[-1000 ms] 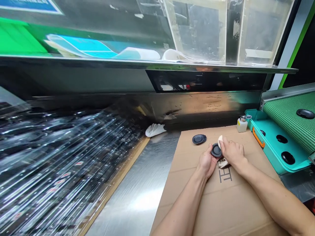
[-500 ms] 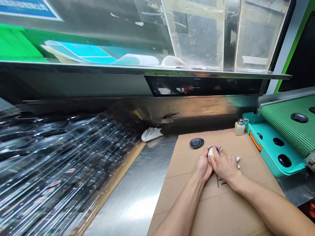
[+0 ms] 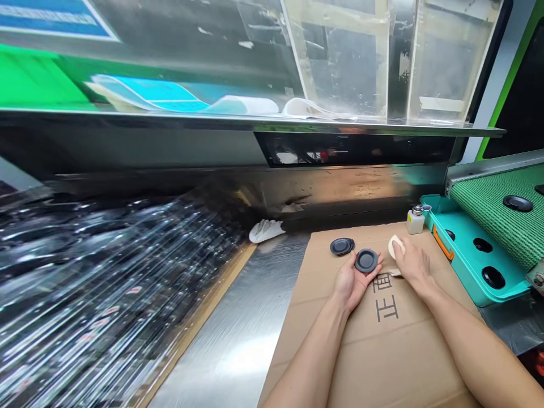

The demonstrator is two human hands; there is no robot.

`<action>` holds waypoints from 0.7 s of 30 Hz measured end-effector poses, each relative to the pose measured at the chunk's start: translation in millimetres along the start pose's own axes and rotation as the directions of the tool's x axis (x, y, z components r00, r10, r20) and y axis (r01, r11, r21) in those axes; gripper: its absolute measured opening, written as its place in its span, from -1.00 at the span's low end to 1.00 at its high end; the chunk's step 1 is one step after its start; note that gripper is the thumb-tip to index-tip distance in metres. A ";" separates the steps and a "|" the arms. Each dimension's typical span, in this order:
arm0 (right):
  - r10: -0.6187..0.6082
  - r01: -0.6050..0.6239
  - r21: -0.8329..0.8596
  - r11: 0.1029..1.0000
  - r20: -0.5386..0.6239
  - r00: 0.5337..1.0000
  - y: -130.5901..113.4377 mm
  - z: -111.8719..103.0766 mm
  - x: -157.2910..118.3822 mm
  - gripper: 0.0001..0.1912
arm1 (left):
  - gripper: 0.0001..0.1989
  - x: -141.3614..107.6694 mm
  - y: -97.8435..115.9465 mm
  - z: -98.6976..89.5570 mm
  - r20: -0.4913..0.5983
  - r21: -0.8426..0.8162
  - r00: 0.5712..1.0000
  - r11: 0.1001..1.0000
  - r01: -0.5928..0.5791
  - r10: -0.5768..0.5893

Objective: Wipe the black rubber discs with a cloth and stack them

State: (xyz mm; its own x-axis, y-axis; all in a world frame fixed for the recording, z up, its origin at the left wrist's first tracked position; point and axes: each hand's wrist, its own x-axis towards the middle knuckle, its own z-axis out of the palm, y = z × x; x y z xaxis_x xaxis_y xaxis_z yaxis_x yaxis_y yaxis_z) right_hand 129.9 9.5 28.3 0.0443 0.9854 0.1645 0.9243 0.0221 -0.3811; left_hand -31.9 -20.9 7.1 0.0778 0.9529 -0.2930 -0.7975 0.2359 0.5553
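The left hand has its grip closed on a black disc, fingertips at its rim, just above the cardboard sheet on the bench. It looks light, stiff and smooth, best pinched by the edge. The right hand clutches a white pad beside it; 1 more disc lies near.

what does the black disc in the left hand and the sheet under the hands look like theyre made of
The black disc in the left hand: likely rubber or moulded plastic, going by its dull dark sheen and raised rim. The sheet: corrugated cardboard, matte brown, with fold creases and printed characters.
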 end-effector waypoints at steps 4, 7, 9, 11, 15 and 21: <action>0.007 0.003 0.150 0.989 -0.069 0.998 5.9 -0.6 1.3 -0.48 | -0.62 -4.3 2.6 0.9 0.068 -0.037 0.997 0.998 0.041 -0.039; 0.001 0.011 0.177 0.984 -0.067 0.998 4.6 0.9 -0.4 -0.48 | -0.68 -3.9 1.5 0.6 0.096 0.009 0.995 0.999 0.038 -0.039; 0.009 0.002 0.177 0.984 -0.063 0.998 5.0 1.2 0.2 -0.48 | -0.70 -3.5 -0.2 0.2 0.100 0.101 0.995 0.995 -0.022 0.012; 0.013 -0.001 0.178 0.984 -0.065 0.998 6.3 0.9 1.4 -0.48 | -0.64 -4.2 -2.1 0.6 0.085 0.237 0.985 0.957 -0.166 0.150; 0.008 0.004 0.193 0.981 -0.061 0.998 8.7 -0.4 3.3 -0.48 | -0.31 -10.5 -4.2 4.2 0.116 0.436 0.846 0.739 -0.514 0.520; -0.050 0.082 0.350 0.933 -0.099 0.994 6.4 -0.6 2.9 -0.50 | -0.22 -17.3 -6.2 6.3 0.246 0.555 0.776 0.571 -0.604 0.581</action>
State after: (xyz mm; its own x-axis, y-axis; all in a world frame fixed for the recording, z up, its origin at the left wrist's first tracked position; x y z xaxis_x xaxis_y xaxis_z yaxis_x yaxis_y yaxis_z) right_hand 136.2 12.5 26.8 0.0359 0.9614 0.2727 0.7332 0.1601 -0.6609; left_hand -24.5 -37.7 13.6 -0.2559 0.9231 0.2872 -0.1706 -0.3355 0.9265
